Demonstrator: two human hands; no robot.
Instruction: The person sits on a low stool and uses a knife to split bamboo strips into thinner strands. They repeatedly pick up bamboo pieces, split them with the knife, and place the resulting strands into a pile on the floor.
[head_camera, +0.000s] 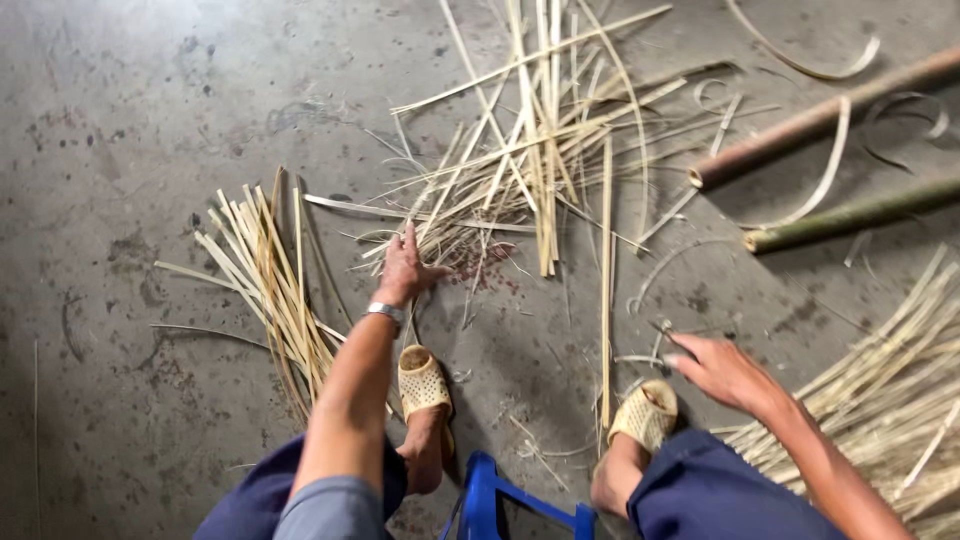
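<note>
Bamboo strips, central pile (530, 170): pale yellow, thin, flat slivers of mixed length, lying criss-crossed and fanned on the grey concrete floor; several longer ones curve outward at the far end. The near edge of the pile lies under the fingertips of the left hand (405, 270). Small dark tool (668, 335): slender, partly hidden, pinched in the fingers of the right hand (725, 372), low over the floor; its kind cannot be told.

Blue trousers (700, 490), woven sandals (424, 380) (silver wristwatch (385, 312)).
</note>
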